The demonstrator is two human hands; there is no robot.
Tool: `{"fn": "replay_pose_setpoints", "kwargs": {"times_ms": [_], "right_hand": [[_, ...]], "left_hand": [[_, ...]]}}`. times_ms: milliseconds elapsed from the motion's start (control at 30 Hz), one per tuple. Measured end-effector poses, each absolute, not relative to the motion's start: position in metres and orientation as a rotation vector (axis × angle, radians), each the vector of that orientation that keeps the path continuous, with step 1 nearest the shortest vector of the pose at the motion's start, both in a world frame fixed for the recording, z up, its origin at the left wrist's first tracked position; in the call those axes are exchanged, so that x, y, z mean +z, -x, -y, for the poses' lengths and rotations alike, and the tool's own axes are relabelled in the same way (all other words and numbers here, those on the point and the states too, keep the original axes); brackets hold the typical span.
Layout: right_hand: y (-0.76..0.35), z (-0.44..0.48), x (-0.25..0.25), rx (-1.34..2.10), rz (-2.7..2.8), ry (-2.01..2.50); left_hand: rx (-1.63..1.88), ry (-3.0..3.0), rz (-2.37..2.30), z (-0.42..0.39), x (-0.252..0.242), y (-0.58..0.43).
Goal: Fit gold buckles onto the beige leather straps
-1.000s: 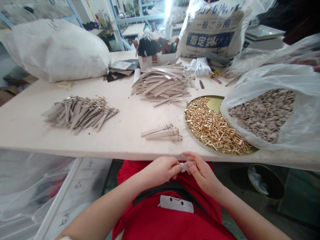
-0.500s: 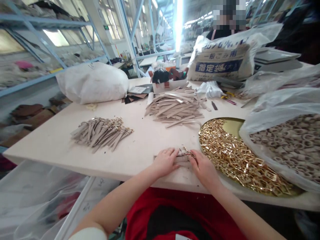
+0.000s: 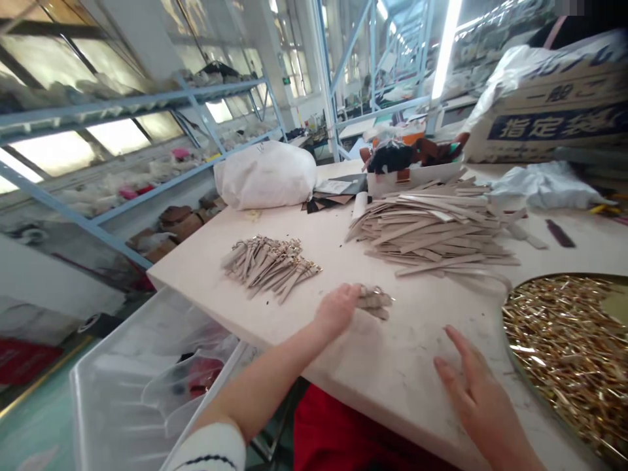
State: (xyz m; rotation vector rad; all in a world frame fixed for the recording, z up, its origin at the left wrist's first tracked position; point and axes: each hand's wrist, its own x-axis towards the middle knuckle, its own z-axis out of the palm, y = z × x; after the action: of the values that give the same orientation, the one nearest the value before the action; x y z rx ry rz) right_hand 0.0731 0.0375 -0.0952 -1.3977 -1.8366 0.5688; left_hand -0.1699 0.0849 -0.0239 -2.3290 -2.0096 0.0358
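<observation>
My left hand (image 3: 338, 309) is closed around a small bundle of beige straps with gold buckles (image 3: 375, 302), whose buckle ends stick out to the right of the fingers. My right hand (image 3: 473, 386) is over the table's front part with thumb and fingers apart, holding nothing. To the left of the bundle lies a heap of buckled straps (image 3: 269, 265). Beyond the hands is a larger pile of plain beige strips (image 3: 436, 226). At the right, a round gold tray (image 3: 507, 333) holds a mass of loose gold buckles (image 3: 569, 347).
A stuffed white bag (image 3: 267, 175) sits at the table's far left corner. At the back are a white box (image 3: 426, 175) of dark and brown pieces and a big printed sack (image 3: 549, 111). A translucent plastic-lined bin (image 3: 118, 386) stands below the left edge.
My right hand has let go of the strap bundle, moved away to the right and opened. My left hand keeps hold of the bundle. The view has swung left.
</observation>
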Motion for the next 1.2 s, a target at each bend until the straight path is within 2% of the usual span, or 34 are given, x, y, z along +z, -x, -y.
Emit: {"fn": "replay_pose_setpoints", "kwargs": {"times_ms": [200, 333, 433, 533, 600, 767, 867, 1000, 1133, 1200], "right_hand": [[-0.081, -0.031, -0.105, 0.517, 2.006, 1.344], [-0.076, -0.035, -0.095, 0.457, 2.058, 1.341], [-0.073, -0.036, -0.086, 0.478, 2.071, 1.364], [-0.072, -0.036, -0.08, 0.528, 2.084, 1.387], [-0.072, -0.036, -0.078, 0.556, 2.076, 1.392], [-0.075, -0.036, -0.074, 0.641, 1.976, 1.339], [-0.075, -0.036, -0.071, 0.716, 1.829, 1.306], [-0.081, -0.032, -0.065, 0.897, 1.394, 1.275], [-0.107, -0.018, -0.052, 1.113, 0.93, 1.207], [-0.125, -0.006, -0.046, 1.182, 0.796, 1.224]], "left_hand": [[-0.015, 1.796, 2.292, -0.108, -0.009, 0.306], [0.019, 1.711, 2.301, -0.115, -0.021, 0.332], [-0.119, 1.746, 2.085, -0.128, -0.02, 0.294], [-0.209, 2.133, 1.875, -0.154, -0.015, 0.211], [-0.162, 2.469, 1.844, -0.177, -0.015, 0.149], [-0.116, 2.523, 1.903, -0.22, -0.025, 0.062], [-0.053, 2.545, 1.894, -0.201, -0.022, 0.056], [-0.067, 2.65, 1.745, -0.127, -0.013, 0.068], [-0.295, 2.766, 1.348, -0.061, -0.01, 0.09], [-0.42, 2.755, 1.38, -0.043, -0.008, 0.093]]}}
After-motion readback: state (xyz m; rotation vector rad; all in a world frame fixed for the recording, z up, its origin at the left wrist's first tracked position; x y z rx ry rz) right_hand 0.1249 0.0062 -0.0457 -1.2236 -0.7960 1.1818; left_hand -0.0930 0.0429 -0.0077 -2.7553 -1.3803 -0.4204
